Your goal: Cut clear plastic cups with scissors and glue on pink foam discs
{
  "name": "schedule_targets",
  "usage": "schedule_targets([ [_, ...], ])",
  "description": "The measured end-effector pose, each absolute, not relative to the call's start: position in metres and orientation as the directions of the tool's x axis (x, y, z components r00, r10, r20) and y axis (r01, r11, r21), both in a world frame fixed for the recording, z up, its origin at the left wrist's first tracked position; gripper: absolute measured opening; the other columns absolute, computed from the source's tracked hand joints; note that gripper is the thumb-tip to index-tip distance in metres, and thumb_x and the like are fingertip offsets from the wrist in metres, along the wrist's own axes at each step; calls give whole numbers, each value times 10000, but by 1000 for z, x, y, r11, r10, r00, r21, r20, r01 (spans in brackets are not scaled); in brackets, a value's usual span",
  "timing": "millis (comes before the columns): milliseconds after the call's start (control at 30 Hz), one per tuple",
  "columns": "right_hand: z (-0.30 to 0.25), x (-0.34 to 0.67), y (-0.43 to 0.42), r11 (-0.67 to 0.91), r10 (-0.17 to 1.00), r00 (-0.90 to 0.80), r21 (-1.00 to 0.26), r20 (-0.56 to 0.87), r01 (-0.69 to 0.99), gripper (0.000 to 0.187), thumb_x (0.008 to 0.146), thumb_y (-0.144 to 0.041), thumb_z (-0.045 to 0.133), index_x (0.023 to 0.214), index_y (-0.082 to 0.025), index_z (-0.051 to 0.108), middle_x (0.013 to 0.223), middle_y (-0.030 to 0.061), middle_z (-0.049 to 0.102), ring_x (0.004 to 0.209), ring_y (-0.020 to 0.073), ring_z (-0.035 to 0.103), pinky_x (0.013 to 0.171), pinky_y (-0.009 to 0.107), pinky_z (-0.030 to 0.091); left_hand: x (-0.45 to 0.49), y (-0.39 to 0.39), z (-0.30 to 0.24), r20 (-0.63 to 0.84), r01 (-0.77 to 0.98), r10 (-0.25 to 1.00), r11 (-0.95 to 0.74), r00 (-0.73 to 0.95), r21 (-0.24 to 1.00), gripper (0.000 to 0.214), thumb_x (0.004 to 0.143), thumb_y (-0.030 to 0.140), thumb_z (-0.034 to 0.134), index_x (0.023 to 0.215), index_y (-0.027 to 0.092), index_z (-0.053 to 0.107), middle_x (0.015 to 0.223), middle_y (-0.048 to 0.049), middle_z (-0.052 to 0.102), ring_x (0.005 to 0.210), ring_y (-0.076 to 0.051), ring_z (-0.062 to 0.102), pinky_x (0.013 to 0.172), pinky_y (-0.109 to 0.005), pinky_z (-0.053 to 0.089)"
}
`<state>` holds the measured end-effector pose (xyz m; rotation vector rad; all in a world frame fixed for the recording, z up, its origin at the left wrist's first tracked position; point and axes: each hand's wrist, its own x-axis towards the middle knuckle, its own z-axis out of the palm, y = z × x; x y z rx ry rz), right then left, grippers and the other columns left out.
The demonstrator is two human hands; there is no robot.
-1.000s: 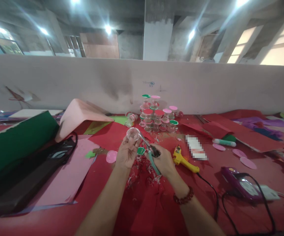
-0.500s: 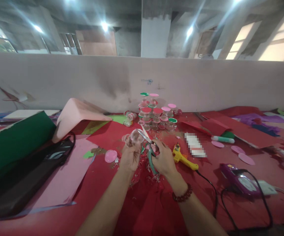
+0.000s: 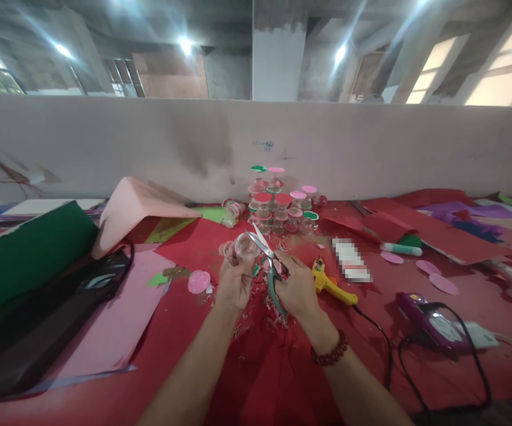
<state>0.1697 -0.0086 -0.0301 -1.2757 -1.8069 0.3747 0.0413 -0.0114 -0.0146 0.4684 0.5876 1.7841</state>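
My left hand [image 3: 235, 281] is closed around a clear plastic bottle piece [image 3: 243, 244], its cut rim facing up and away. In my right hand [image 3: 298, 287] are scissors [image 3: 273, 275] with green handles; their blades are parted and lie at the right side of the clear piece. Whether the blades bite into the plastic cannot be made out. Below both hands, thin plastic and paper shavings [image 3: 278, 319] are scattered over the red table [image 3: 185, 355]. A pink round piece [image 3: 198, 282] lies left of my left hand.
Behind my hands stand stacked clear bottle pieces [image 3: 278, 222] topped with coloured discs. A yellow glue gun [image 3: 333, 288] with a cord lies at right, near a purple device [image 3: 433, 325]. Pink paper [image 3: 114, 319], a black bag [image 3: 52, 319] and a green board [image 3: 29, 260] lie at left.
The scissor blades are spread slightly wider than before. Both hands stay in nearly the same place, and the view has shifted a little.
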Motion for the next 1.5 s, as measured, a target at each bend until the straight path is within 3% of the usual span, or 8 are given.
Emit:
schedule_targets([
  [400,-31,172,-6,408,905,-136,-737,402,539,284,741,-194,540,979,-188,696,682,12,599,604,133,510,611,225,390,36,-10,-14,-5,-741,958,-219,-287,634,382,600,-68,622,891,180,621,1018,-31,671,970,-138,636,807,-190,502],
  [600,-26,171,-6,28,936,-349,-999,40,-40,139,642,-280,669,730,-182,624,546,-56,471,497,91,409,476,210,316,28,-7,-15,-34,-741,967,-171,-253,650,396,553,-62,630,879,163,632,977,-19,686,862,-109,651,714,-158,504],
  [733,-18,170,-13,-360,838,-520,-884,-166,-297,201,634,-271,696,638,-179,518,510,-66,434,428,49,312,413,186,173,27,-6,-16,-21,-754,975,-158,-223,637,410,536,-75,616,863,171,640,941,-14,689,837,-97,651,654,-127,501],
  [1067,-20,182,-4,-667,581,-804,-643,-131,-377,181,672,-239,682,719,-171,521,557,-70,413,434,24,218,410,164,153,25,-11,-11,-30,-753,979,-133,-200,644,404,578,-61,625,907,171,653,972,-25,700,781,-98,666,643,-141,528],
  [1167,-20,181,-2,-528,703,-698,-756,-134,-387,198,689,-293,678,789,-175,556,555,-76,405,429,34,221,406,175,161,27,-12,-11,-18,-761,988,-109,-156,639,341,614,-21,652,899,166,660,999,-44,702,866,-127,670,720,-167,534],
  [1300,-22,174,-4,108,952,-278,-989,132,-103,279,657,-288,692,895,-184,592,663,-35,510,568,100,432,541,230,360,33,-14,-11,35,-752,985,-153,-171,641,390,631,-17,653,972,173,655,1071,-54,686,972,-151,648,821,-196,511],
  [1400,-24,171,-5,427,904,-155,-836,398,343,377,652,-235,652,1020,-186,589,847,31,580,785,188,518,741,322,424,33,-13,-10,-4,-760,980,-153,-200,632,407,627,-40,634,969,181,643,1052,-38,686,967,-139,645,784,-175,506],
  [1500,-26,171,-6,492,851,-152,-661,503,566,408,670,-204,593,1077,-184,581,951,77,599,890,238,531,816,377,433,31,-12,-11,-35,-768,973,-158,-228,620,352,636,-45,631,904,183,630,976,-15,691,900,-112,655,751,-164,506],
])
